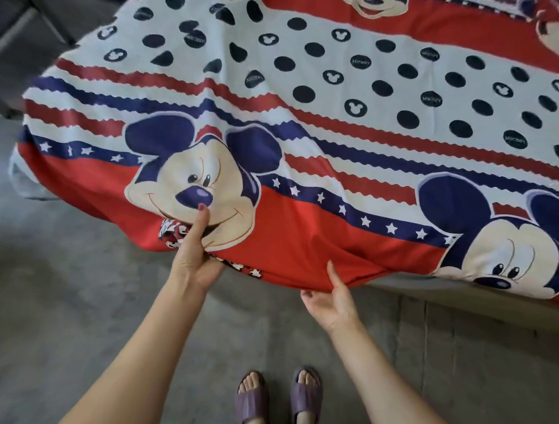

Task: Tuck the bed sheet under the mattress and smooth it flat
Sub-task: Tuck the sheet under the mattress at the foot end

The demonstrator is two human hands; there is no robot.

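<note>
1. Bed sheet (pixel 300 122): red, white and navy cartoon-mouse print; spread over the bed, filling the upper and right of the frame, wrinkled at upper left.
2. Left hand (pixel 195 249): lower centre; thumb on top, fingers beneath, pinching the sheet's hanging edge.
3. Right hand (pixel 330 300): just right of the left hand; thumb on the red hem, fingers curled beneath, gripping it.
4. Purple slippers (pixel 278 399): bottom centre, on the grey floor (pixel 68 282).
</note>
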